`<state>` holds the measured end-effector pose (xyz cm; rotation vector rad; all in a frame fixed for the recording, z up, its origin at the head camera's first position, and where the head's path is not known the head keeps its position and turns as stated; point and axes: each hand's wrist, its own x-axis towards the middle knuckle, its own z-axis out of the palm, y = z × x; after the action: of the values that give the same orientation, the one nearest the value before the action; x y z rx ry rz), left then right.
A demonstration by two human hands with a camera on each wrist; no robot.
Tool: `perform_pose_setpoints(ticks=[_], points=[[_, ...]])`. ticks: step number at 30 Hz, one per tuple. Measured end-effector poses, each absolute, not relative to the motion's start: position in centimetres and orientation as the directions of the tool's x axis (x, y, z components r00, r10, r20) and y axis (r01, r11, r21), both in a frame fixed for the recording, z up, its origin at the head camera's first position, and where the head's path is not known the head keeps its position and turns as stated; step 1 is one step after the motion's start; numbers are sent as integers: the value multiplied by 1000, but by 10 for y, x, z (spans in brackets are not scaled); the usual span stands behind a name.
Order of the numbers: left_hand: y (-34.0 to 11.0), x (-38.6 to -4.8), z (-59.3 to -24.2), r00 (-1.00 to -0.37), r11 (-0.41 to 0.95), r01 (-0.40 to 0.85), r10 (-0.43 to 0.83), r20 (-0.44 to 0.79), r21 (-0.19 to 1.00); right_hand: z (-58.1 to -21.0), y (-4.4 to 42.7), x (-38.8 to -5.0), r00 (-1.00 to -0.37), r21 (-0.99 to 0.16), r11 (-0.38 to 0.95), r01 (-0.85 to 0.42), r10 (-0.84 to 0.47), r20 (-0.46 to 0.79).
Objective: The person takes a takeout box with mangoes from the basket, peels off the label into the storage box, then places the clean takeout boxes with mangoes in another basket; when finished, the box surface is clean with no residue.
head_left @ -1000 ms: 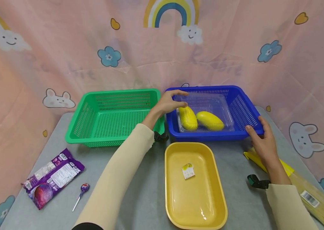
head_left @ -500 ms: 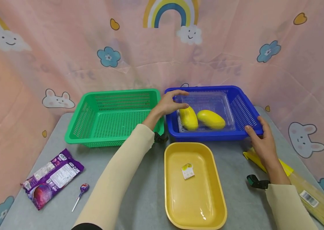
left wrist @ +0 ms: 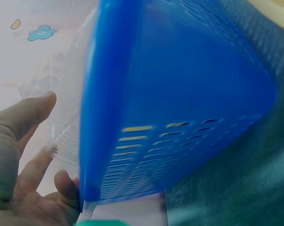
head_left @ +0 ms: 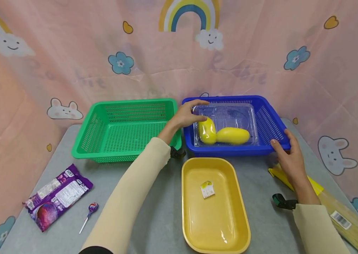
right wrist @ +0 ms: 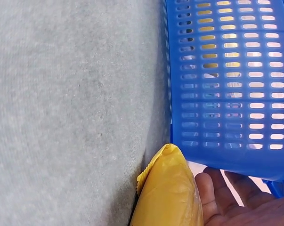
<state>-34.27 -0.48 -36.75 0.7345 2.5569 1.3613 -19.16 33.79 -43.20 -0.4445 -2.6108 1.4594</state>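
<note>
My left hand (head_left: 188, 113) pinches the left edge of a clear plastic container (head_left: 236, 114) between thumb and fingers. Two yellow mangoes (head_left: 233, 135) lie in the front of the container, touching each other. The container sits within the blue basket (head_left: 230, 152); in the left wrist view, part of the clear plastic (left wrist: 68, 127) stands out past the basket's rim (left wrist: 104, 94). My right hand (head_left: 291, 157) holds the basket's front right corner, its thumb on the rim. In the right wrist view its fingers (right wrist: 219, 188) lie against the outside of the basket.
A green basket (head_left: 128, 155) stands left of the blue one. In front is a yellow tray (head_left: 215, 222) with a small label (head_left: 207, 189). A purple packet (head_left: 59, 197) and a lollipop (head_left: 91, 209) lie left; a yellow-ended clear packet (head_left: 341, 208) lies beside my right forearm.
The right mango has turned from slanted to nearly level, and the left one stands more upright. The container shows higher and clearer in the basket. Both hands have stayed nearly still.
</note>
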Motion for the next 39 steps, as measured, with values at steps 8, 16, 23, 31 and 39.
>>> perform_pose_setpoints(ticks=[8,16,23,31,39], points=[[-8,-344,-368,-871,458,324,486,72,828,-434,338,-193,-956,-860,477,181,291,-40],[-11,-340,-365,-860,434,321,506,67,842,-434,339,-194,-958,-847,501,177,284,-32],[-23,-329,-352,-865,384,343,484,129,857,-433,341,-197,-957,-856,487,172,290,-27],[-67,-294,-334,-888,502,430,385,251,751,-427,343,-201,-957,-865,461,198,282,-68],[-132,-256,-317,-908,675,404,217,357,617,-410,346,-198,-957,-850,510,133,289,24]])
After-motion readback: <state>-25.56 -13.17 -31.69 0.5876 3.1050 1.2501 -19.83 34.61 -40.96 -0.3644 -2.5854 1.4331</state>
